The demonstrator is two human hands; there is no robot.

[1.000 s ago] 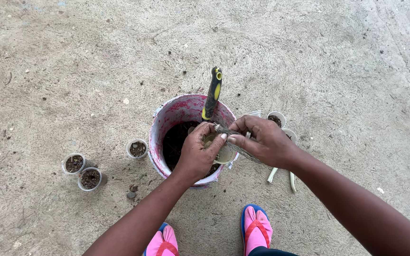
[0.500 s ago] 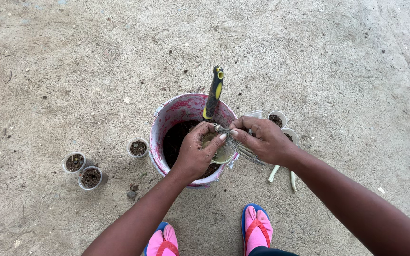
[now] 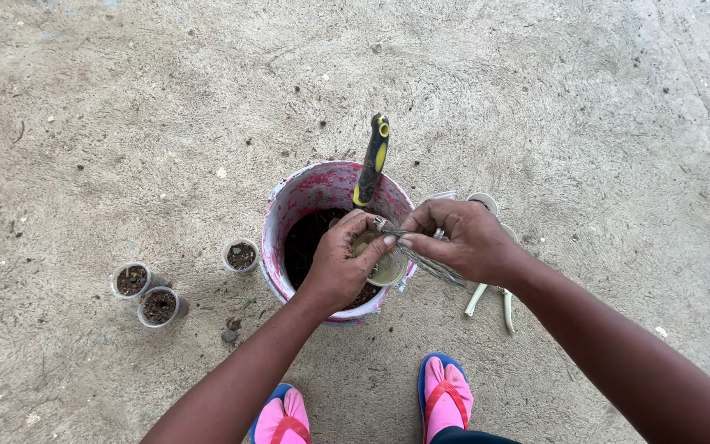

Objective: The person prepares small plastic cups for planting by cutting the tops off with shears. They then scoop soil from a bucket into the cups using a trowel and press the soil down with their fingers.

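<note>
A pink-stained bucket (image 3: 289,215) of dark soil stands on the concrete floor, with a black and yellow tool handle (image 3: 371,159) sticking up out of it. Over the bucket's near right rim my left hand (image 3: 340,261) holds a small clear cup (image 3: 386,265). My right hand (image 3: 462,241) meets it from the right, pinching a thin greyish plant cutting (image 3: 425,259) whose tip reaches the cup's rim.
Three small soil-filled cups (image 3: 242,256) (image 3: 132,280) (image 3: 160,306) stand left of the bucket. More cups (image 3: 481,201) and pale-handled shears (image 3: 489,300) lie right of it. My feet in pink sandals (image 3: 445,395) are at the bottom.
My hands have barely shifted; the right hand has drawn slightly closer to the cup with the cutting.
</note>
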